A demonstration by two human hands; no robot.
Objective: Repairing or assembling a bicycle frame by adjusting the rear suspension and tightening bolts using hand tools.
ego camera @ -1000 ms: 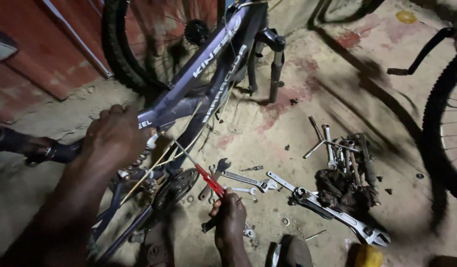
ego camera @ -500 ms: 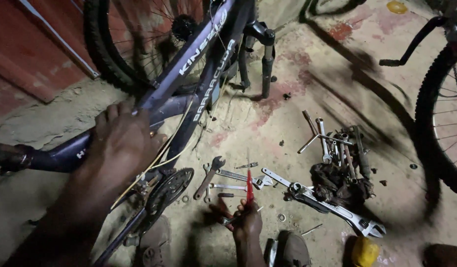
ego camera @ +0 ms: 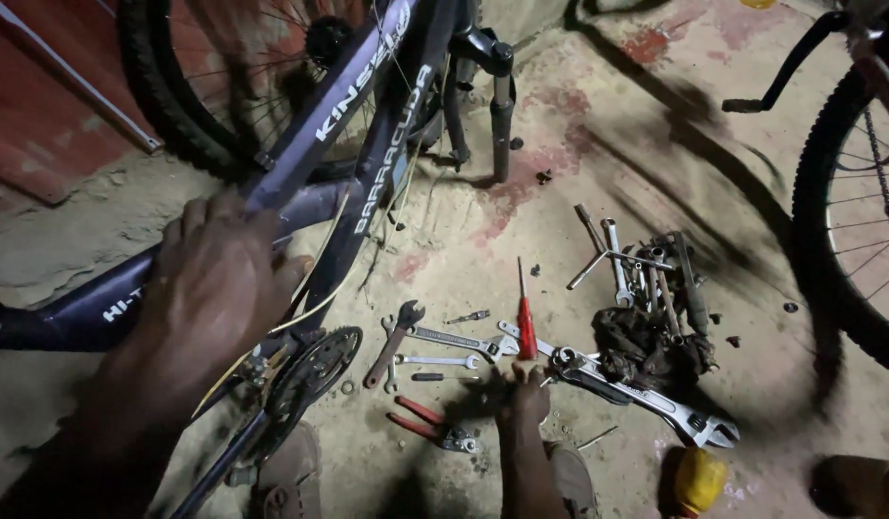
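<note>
Screwdriver (ego camera: 526,322), red handle, lies on dirt floor (ego camera: 521,192) just beyond right hand (ego camera: 523,402) fingertips, shaft pointing away. Right hand fingers loosely curled, blurred; cannot tell if anything held. Red-handled pliers (ego camera: 427,426) just left of those fingers; adjustable wrench (ego camera: 646,396) just right; open-end spanners (ego camera: 435,348) a little ahead-left. Left hand (ego camera: 209,288) spread flat, fingers wrapped over purple bicycle frame (ego camera: 358,115), gripping tube (chainring (ego camera: 315,363) just below palm). Farther right: heap of sockets and keys (ego camera: 646,288). Beyond: front fork (ego camera: 497,96), wheel (ego camera: 204,86).
</note>
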